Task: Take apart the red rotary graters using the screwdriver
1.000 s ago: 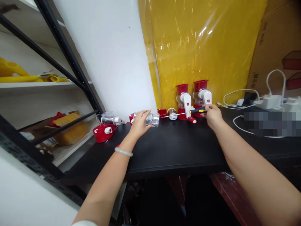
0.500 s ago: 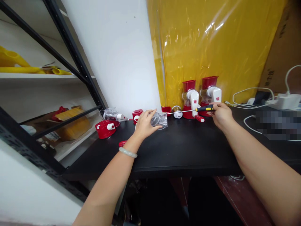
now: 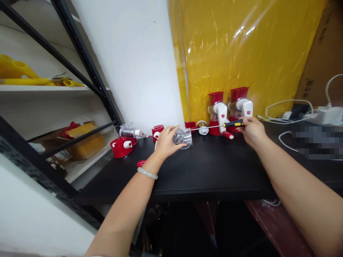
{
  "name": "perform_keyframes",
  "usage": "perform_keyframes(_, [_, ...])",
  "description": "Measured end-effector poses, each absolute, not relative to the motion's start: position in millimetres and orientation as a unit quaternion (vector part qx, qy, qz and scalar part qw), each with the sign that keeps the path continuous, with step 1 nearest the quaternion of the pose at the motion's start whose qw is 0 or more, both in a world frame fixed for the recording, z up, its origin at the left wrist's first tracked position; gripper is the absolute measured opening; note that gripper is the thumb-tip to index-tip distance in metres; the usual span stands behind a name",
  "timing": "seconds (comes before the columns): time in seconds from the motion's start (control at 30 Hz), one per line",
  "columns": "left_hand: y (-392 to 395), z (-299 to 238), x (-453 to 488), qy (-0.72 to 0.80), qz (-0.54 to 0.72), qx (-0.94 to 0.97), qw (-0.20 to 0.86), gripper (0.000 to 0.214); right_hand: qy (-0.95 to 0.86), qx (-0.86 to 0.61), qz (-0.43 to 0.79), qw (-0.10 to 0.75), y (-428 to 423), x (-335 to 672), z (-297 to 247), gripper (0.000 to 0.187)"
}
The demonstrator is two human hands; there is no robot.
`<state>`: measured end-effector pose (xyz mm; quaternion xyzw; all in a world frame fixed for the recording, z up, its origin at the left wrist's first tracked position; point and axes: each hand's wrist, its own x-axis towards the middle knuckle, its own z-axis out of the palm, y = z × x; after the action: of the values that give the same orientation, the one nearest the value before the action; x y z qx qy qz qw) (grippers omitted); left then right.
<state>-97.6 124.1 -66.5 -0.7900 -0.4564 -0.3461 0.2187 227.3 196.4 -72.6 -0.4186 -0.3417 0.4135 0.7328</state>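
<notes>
My left hand (image 3: 167,141) is closed round a clear plastic grater housing (image 3: 187,136) just above the black tabletop. In my right hand (image 3: 253,131) is a screwdriver (image 3: 232,123) with a black and yellow handle, held level. Its long shaft points left and the tip meets the right end of the clear housing; the exact contact is too small to make out. Behind the shaft lies a grater drum (image 3: 203,127) with a white end. Two assembled red and white rotary graters, a nearer one (image 3: 221,113) and a farther one (image 3: 241,103), stand behind the screwdriver.
To the left are a red grater base (image 3: 122,147), a clear part with a drum and white crank (image 3: 127,131), and a red piece (image 3: 157,131). A red handle (image 3: 141,163) lies by my left wrist. White cables and a charger (image 3: 323,116) occupy the right. A black-framed shelf (image 3: 80,53) borders the left.
The view has shifted slightly, so the left-side things sit a little farther right. Both hands keep their holds, and the screwdriver stays against the clear housing.
</notes>
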Motion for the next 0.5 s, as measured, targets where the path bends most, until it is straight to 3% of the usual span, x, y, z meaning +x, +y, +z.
perform_keyframes(0.5, [124.8, -67.3, -98.4, -0.451, -0.358, -0.791, 0.205, 0.082, -0.334, -0.434, 0.428, 0.719, 197.3, 229.2, -72.5, 0.024])
